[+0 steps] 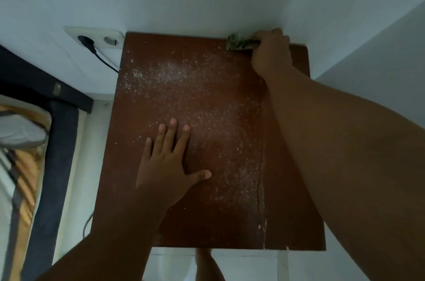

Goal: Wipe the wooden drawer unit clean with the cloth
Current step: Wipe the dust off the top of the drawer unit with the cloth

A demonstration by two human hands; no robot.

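Note:
The reddish-brown top of the wooden drawer unit (207,87) fills the middle of the view, speckled with white dust across its centre. A thin white streak runs down its right part. My right hand (270,55) grips a crumpled green cloth (236,42) at the far right corner, against the wall. My left hand (167,161) lies flat on the near left part of the top, fingers spread, holding nothing. The drawers themselves are hidden below the top.
White walls close in behind and to the right. A wall socket (96,38) with a black plug and cable (104,62) sits just left of the unit. A dark bed frame (53,124) with bedding stands at the left. Pale floor shows below.

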